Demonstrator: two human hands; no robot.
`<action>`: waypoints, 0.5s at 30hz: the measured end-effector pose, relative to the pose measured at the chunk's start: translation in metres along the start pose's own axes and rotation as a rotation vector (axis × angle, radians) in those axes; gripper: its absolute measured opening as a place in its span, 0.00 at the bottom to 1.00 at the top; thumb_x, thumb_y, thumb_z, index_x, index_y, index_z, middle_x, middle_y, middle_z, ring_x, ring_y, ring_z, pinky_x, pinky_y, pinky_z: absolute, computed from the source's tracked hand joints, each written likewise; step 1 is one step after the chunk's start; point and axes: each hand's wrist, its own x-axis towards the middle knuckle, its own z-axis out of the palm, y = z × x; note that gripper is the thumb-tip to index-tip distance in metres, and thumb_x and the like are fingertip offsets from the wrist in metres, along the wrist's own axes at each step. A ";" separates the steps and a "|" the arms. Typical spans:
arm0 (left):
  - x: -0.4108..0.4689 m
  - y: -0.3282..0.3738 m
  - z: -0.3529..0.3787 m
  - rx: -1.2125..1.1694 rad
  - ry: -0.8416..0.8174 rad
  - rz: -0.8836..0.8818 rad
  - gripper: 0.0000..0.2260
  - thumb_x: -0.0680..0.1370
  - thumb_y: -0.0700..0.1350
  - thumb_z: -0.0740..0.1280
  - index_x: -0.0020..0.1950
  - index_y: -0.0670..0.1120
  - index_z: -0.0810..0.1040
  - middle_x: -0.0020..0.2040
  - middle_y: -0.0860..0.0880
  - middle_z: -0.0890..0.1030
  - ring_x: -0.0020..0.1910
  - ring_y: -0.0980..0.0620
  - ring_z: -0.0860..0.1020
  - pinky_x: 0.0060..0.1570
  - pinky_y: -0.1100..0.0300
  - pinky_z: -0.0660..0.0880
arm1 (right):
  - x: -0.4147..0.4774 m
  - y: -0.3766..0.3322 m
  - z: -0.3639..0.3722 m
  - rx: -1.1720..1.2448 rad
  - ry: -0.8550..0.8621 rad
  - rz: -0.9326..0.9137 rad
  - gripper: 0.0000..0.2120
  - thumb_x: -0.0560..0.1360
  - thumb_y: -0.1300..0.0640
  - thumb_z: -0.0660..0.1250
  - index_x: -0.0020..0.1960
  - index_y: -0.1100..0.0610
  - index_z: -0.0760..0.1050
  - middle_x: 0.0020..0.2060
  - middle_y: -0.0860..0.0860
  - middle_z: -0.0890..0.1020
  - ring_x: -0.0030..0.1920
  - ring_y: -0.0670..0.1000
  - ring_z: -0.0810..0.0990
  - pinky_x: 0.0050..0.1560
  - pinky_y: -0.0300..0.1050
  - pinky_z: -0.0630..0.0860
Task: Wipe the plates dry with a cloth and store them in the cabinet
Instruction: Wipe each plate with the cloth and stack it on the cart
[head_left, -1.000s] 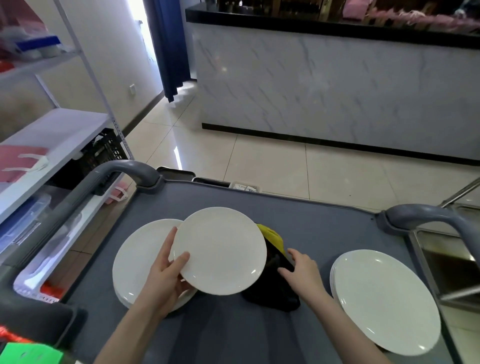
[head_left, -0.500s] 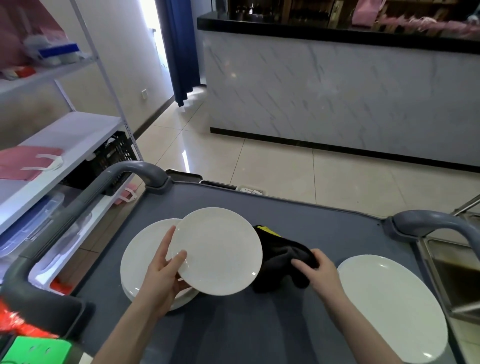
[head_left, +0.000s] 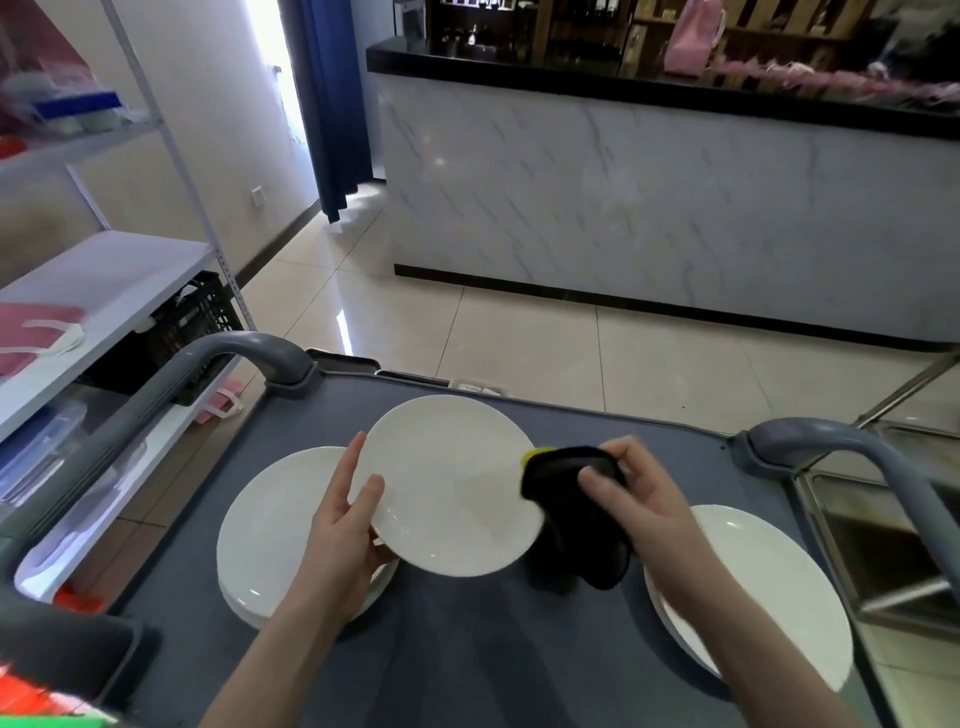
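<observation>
Grey cart (head_left: 493, 649) top in a tiled room, plate and cloth in hands.
Left hand (head_left: 345, 525) grips plate (head_left: 447, 483) by its left rim, above left stack (head_left: 265, 530); right hand (head_left: 641, 499) clutches black cloth (head_left: 571, 519) at plate's right edge. Right stack (head_left: 769, 587) lies near cart's right edge. Shelf (head_left: 104, 270) close left, sink (head_left: 872, 545) close right, open floor (head_left: 519, 338) ahead to bar (head_left: 675, 197).

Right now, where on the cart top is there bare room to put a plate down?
Bare: the near cart top between left plate stack and right plate stack; also the far strip behind the held plate. Crowded: the middle, with the black cloth.
</observation>
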 end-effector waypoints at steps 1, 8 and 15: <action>-0.001 0.000 0.005 -0.017 -0.008 0.008 0.19 0.84 0.45 0.60 0.67 0.68 0.71 0.56 0.60 0.83 0.49 0.54 0.84 0.42 0.51 0.82 | -0.007 0.004 0.011 -0.104 -0.068 -0.015 0.04 0.74 0.54 0.69 0.46 0.50 0.74 0.39 0.46 0.79 0.42 0.45 0.77 0.43 0.37 0.72; -0.010 0.001 0.023 -0.022 -0.029 0.054 0.21 0.83 0.41 0.61 0.68 0.66 0.71 0.51 0.54 0.86 0.49 0.52 0.84 0.38 0.57 0.81 | -0.020 0.051 0.056 -0.928 -0.406 -0.297 0.21 0.80 0.44 0.54 0.73 0.43 0.64 0.72 0.31 0.58 0.73 0.32 0.49 0.73 0.34 0.46; -0.019 0.007 0.019 0.029 -0.094 0.072 0.22 0.82 0.40 0.62 0.67 0.67 0.72 0.48 0.43 0.85 0.45 0.46 0.83 0.38 0.55 0.81 | 0.034 0.072 0.038 -1.284 -0.185 -0.200 0.29 0.79 0.36 0.43 0.77 0.44 0.41 0.75 0.38 0.39 0.76 0.42 0.37 0.75 0.45 0.38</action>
